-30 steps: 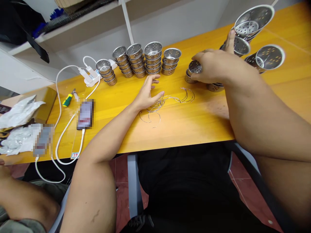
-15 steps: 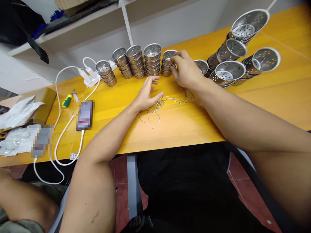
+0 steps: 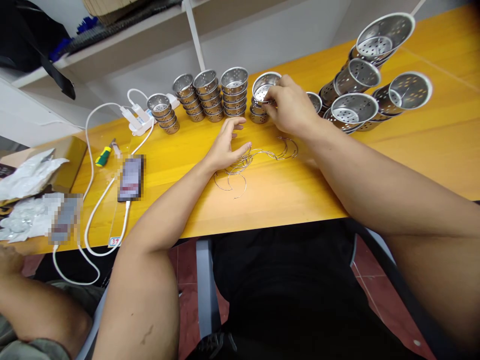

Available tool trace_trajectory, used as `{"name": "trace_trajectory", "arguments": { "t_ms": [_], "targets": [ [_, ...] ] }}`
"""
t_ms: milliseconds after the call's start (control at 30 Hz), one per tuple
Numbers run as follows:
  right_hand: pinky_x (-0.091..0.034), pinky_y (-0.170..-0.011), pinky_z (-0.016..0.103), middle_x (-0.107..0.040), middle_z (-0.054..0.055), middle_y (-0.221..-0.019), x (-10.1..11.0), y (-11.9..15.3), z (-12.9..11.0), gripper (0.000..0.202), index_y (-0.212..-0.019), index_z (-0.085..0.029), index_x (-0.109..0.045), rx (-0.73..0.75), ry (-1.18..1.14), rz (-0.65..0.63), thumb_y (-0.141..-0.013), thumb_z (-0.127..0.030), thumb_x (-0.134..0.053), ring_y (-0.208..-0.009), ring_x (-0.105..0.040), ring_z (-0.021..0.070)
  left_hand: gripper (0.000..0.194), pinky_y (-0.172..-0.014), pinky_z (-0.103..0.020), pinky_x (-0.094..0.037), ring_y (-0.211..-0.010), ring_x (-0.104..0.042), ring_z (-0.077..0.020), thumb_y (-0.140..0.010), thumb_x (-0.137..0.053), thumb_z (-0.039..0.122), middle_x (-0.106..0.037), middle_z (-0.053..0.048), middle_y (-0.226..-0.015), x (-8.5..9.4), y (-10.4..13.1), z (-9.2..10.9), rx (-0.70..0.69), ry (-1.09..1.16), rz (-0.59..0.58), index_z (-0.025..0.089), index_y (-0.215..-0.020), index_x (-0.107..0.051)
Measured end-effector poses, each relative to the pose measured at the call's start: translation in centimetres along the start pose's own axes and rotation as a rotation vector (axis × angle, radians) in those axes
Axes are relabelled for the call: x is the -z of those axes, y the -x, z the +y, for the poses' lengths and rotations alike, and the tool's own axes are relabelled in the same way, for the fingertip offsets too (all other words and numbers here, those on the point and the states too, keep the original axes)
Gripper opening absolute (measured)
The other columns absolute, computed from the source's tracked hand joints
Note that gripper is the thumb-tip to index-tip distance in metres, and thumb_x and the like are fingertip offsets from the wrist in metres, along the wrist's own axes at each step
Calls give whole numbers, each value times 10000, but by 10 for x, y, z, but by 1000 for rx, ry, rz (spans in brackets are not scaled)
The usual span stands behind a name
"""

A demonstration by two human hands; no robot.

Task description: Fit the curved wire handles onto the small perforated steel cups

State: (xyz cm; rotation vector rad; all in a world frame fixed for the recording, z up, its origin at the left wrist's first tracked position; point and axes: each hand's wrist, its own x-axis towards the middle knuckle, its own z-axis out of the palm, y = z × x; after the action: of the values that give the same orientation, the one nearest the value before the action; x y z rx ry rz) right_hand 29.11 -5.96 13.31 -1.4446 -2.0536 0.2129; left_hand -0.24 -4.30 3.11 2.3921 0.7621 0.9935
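Note:
My right hand (image 3: 291, 106) grips the rim side of a perforated metal cup (image 3: 264, 82), tilted on top of a short stack of such cups (image 3: 258, 116). Part of that cup is behind my fingers. With its fingers apart, my left hand (image 3: 226, 145) rests on the table beside several thin wire rings (image 3: 237, 172) and holds nothing. Left of the gripped cup stand more stacks of perforated cups (image 3: 234, 92). Close to my right wrist is another cup (image 3: 315, 101), partly hidden.
Larger perforated cups (image 3: 354, 112) stand in stacks at the right. On the left of the yellow table (image 3: 300, 192) lie a charging phone (image 3: 131, 178), a screwdriver (image 3: 103, 156) and a power strip (image 3: 140, 122). A person's arm (image 3: 41, 300) shows at lower left.
The top cup in my right hand has risen and tilted toward me above its stack. My left hand has stayed in place.

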Motion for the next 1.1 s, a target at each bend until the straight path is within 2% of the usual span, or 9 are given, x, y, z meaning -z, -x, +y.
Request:
{"name": "trace_trajectory", "arguments": {
  "t_ms": [100,200,333,467,567,633,733,900,1100],
  "targets": [
    [-558,-1361,771,-883,57,-1550,9,5,-10,795,-1454,-511,-853,14,-60,66,-1183,-1012,-299,-1512,-678,479,886,-1301,-624,-658,-1652,-700,-410,-1134,-741,774,-549,-201,-1895,-5,-1,-8,0,4,17,364,-1850,-417],
    [-595,-1345,698,-795,108,-1691,20,14,-24,739,-1445,-415,-869,78,-97,102,-1198,-968,-446,-1471,-706,459,1059,-1337,-666,-645,-1723,-665,-428,-1149,-678,906,-436,-194,-1994,-8,-3,-13,21,8,69,448,-1967,-184],
    [-607,-1324,713,-819,132,-1640,14,28,-38,568,-1426,-364,-893,293,-195,-108,-1169,-814,-659,-1489,-758,489,1210,-1375,-681,-669,-1803,-610,-445,-1132,-635,987,-350,-195,-2053,-7,-5,-10,26,-2,151,501,-2015,33],
    [-627,-1305,715,-845,100,-1616,6,39,-50,492,-1458,-369,-866,371,-252,-189,-1158,-721,-699,-1489,-777,478,1124,-1422,-685,-665,-1790,-634,-433,-1160,-644,944,-519,-196,-1928,-5,-7,-20,9,0,165,440,-2012,-112],
    [-684,-1221,669,-800,127,-1706,22,43,-55,493,-1511,-358,-815,295,-257,-135,-1138,-667,-720,-1361,-813,437,1104,-1425,-708,-659,-1738,-676,-423,-1109,-749,959,-608,-196,-1838,-4,-9,-38,67,44,222,406,-1936,-270],
    [-701,-1134,676,-857,179,-1552,36,42,-48,415,-1415,-320,-813,246,-192,-116,-1112,-590,-728,-1193,-836,425,1132,-1439,-745,-647,-1679,-714,-418,-1016,-847,1008,-674,-198,-1762,-2,-10,-48,135,86,293,369,-1837,-401],
    [-685,-917,671,-912,166,-1146,42,36,-22,278,-1220,-290,-821,265,10,-322,-1008,-468,-796,-901,-810,397,1170,-1338,-801,-720,-1539,-783,-410,-910,-900,1072,-745,-190,-1663,2,-10,-50,257,182,360,353,-1736,-488],
    [-621,-722,485,-893,93,-1068,13,33,10,460,-1282,-290,-862,353,65,-601,-898,-516,-974,-807,-775,309,1166,-1103,-791,-823,-1387,-864,-408,-979,-803,1085,-778,-187,-1612,8,-6,-22,347,296,228,424,-1834,-366],
    [-561,-865,420,-873,136,-1225,-5,40,-18,479,-1464,-231,-883,407,56,-675,-1117,-559,-853,-964,-784,309,1121,-1053,-794,-849,-1329,-931,-443,-866,-1028,983,-839,-167,-1484,15,-5,42,562,456,197,327,-1647,-563]
  ]
}}
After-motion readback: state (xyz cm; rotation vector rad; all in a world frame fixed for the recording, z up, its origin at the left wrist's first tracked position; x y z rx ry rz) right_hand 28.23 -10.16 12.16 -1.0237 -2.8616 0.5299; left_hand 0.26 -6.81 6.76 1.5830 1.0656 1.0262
